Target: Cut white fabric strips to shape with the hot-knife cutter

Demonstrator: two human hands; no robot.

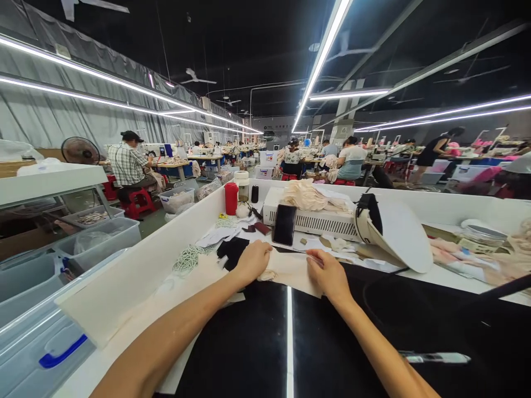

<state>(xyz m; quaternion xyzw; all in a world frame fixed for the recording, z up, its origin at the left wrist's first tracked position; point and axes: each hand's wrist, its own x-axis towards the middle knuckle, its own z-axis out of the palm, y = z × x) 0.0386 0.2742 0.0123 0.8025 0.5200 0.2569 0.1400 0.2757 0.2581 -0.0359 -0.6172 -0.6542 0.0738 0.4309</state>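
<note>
A cream fabric piece (290, 266) stretches between my two hands above the black table surface (249, 342). My left hand (254, 260) is closed on its left end, where the cloth bunches in a fold under the fingers. At the opposite edge, my right hand (328, 273) pinches the fabric between thumb and fingers. Just behind the cloth, a dark phone (284, 224) leans against a white slotted box (307, 220). Black cloth (233, 251) lies left of my left hand, near a tangle of pale green cord (191, 260).
A pile of cream fabric (305, 194) rests on the slotted box. A white visor hat (398, 235) stands right of it. Red thread (231, 199) stands at the back left. A pen (435, 358) lies at the right. Low white walls (136, 276) edge the table. Several people sit at machines beyond.
</note>
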